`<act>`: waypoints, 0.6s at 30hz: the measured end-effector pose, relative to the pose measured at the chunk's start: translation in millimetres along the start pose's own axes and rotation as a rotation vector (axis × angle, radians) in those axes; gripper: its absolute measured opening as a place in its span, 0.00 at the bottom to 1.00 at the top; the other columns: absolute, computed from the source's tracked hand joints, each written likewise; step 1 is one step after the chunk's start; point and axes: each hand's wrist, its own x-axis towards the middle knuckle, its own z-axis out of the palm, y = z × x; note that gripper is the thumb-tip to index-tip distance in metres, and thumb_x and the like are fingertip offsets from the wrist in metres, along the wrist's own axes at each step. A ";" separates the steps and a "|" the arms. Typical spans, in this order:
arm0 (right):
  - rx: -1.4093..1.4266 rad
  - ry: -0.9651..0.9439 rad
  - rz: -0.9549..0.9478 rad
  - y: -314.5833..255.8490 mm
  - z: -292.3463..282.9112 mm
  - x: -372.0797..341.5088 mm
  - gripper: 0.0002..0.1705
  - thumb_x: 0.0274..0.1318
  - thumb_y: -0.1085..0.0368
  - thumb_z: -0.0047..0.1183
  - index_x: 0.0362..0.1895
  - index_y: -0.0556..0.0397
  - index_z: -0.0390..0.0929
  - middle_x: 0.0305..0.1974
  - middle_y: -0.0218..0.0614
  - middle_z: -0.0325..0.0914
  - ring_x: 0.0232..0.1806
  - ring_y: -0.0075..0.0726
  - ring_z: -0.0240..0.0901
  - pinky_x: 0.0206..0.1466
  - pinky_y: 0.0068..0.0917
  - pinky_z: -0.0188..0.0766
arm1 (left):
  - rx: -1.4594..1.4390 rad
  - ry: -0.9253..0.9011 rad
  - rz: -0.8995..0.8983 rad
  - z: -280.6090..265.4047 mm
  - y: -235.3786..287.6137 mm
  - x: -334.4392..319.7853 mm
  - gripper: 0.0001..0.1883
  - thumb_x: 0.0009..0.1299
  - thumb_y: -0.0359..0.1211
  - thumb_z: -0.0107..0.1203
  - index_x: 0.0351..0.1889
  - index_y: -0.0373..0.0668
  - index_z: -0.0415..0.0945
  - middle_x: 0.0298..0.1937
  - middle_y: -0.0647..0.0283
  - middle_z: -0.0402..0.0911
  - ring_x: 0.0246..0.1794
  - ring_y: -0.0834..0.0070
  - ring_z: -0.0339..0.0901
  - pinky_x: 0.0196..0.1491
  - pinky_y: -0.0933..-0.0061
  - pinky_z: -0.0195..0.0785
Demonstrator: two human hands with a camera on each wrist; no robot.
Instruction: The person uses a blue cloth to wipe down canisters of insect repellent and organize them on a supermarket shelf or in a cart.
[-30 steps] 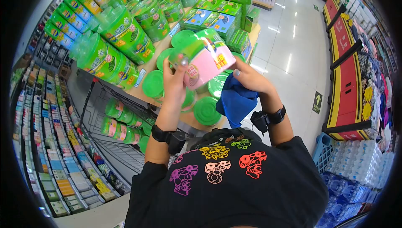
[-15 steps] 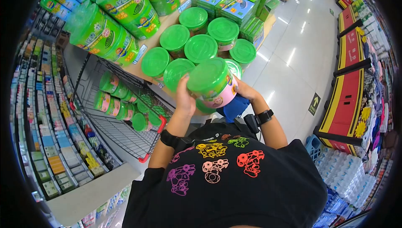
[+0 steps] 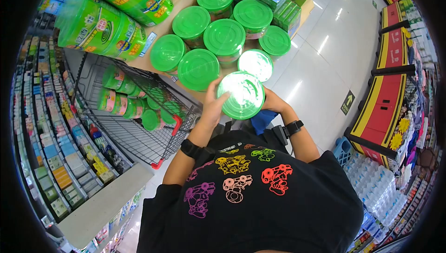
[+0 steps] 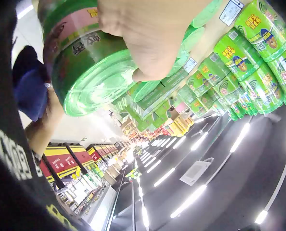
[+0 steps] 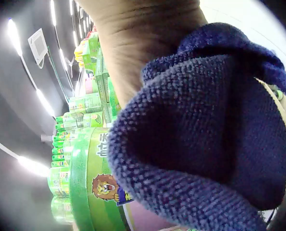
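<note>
"Left hand [image 3: 214, 106]: what is gripped by it?"

"One side of a tub [image 3: 241, 106], with the thumb laid over the green top's edge."

"And by the right hand [image 3: 275, 100]?"

"The tub's other side is held, though the fingertips are hidden; a blue cloth [image 3: 263, 120] is also carried, hanging below."

"Where is the tub kept?"

"It is held before the shirt [image 3: 253, 206], near the table [image 3: 163, 26], where more tubs [image 3: 224, 36] are stood. Others are seen inside the cart [image 3: 132, 137]."

Head view downward from above, wrist views close beside the same green-lidded tub [image 3: 241, 95]
</note>
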 end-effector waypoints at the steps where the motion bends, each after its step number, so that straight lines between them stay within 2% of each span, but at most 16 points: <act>1: -0.030 0.032 0.015 -0.8 -0.9 -0.1 0.59 0.26 0.65 0.70 0.67 0.54 0.52 0.67 0.40 0.54 0.69 0.37 0.47 0.70 0.32 0.42 | 0.016 -0.009 0.019 -0.9 -4.0 1.3 0.29 0.61 0.23 0.52 0.61 0.36 0.57 0.59 0.55 0.63 0.60 0.69 0.62 0.59 0.70 0.59; 2: -0.148 0.092 0.002 0.8 -3.5 0.3 0.56 0.25 0.65 0.70 0.66 0.54 0.56 0.63 0.42 0.62 0.66 0.40 0.55 0.68 0.32 0.50 | 0.033 -0.002 0.027 -3.7 -9.6 2.7 0.30 0.60 0.23 0.53 0.62 0.36 0.57 0.60 0.54 0.62 0.60 0.68 0.61 0.60 0.69 0.58; 4: -0.276 0.116 0.024 -2.9 -9.4 3.5 0.54 0.25 0.65 0.69 0.65 0.52 0.59 0.61 0.42 0.65 0.63 0.40 0.60 0.66 0.32 0.54 | 0.067 0.012 0.045 -10.0 -19.3 5.4 0.32 0.60 0.23 0.54 0.63 0.36 0.55 0.62 0.53 0.59 0.62 0.66 0.59 0.61 0.68 0.57; 6: -0.393 0.144 0.009 -6.3 -11.2 8.9 0.51 0.25 0.66 0.68 0.63 0.47 0.62 0.57 0.40 0.70 0.59 0.40 0.66 0.62 0.31 0.60 | 0.339 -0.009 0.148 -12.3 -27.1 2.2 0.35 0.59 0.24 0.55 0.64 0.37 0.53 0.63 0.52 0.58 0.63 0.65 0.58 0.62 0.67 0.56; 8: -0.351 0.123 -0.002 -11.5 -10.1 8.7 0.51 0.25 0.66 0.68 0.63 0.45 0.63 0.58 0.39 0.70 0.60 0.39 0.65 0.62 0.31 0.60 | 0.571 -0.033 0.252 -19.6 -33.5 0.9 0.39 0.57 0.25 0.58 0.65 0.38 0.49 0.63 0.51 0.58 0.63 0.63 0.58 0.63 0.64 0.54; 11: -0.308 0.137 -0.009 -7.1 -9.6 6.4 0.50 0.25 0.66 0.69 0.63 0.42 0.64 0.58 0.37 0.69 0.60 0.39 0.65 0.62 0.30 0.60 | 0.539 -0.076 0.235 -28.8 -34.1 0.3 0.39 0.57 0.24 0.58 0.65 0.37 0.50 0.63 0.51 0.60 0.63 0.63 0.59 0.63 0.64 0.54; 14: -0.309 0.199 -0.053 5.3 -8.0 2.3 0.50 0.25 0.65 0.69 0.62 0.41 0.65 0.59 0.38 0.68 0.60 0.40 0.65 0.63 0.31 0.60 | 0.566 -0.042 0.250 -31.7 -36.7 1.4 0.37 0.56 0.25 0.60 0.64 0.37 0.53 0.60 0.51 0.65 0.61 0.63 0.63 0.62 0.64 0.56; 16: -0.330 0.246 -0.114 5.8 -4.1 -2.0 0.49 0.25 0.64 0.69 0.61 0.41 0.66 0.60 0.38 0.67 0.60 0.42 0.65 0.63 0.31 0.60 | 0.544 0.027 0.244 -30.4 -37.3 0.0 0.34 0.56 0.26 0.61 0.61 0.36 0.58 0.57 0.52 0.68 0.58 0.64 0.66 0.60 0.66 0.59; 18: -0.487 0.310 -0.143 -0.9 -0.4 -7.2 0.46 0.26 0.62 0.69 0.59 0.42 0.68 0.58 0.38 0.68 0.57 0.46 0.66 0.60 0.34 0.63 | 0.508 0.114 0.245 -32.3 -41.0 -2.3 0.32 0.55 0.28 0.63 0.57 0.35 0.61 0.55 0.52 0.70 0.54 0.65 0.70 0.57 0.68 0.62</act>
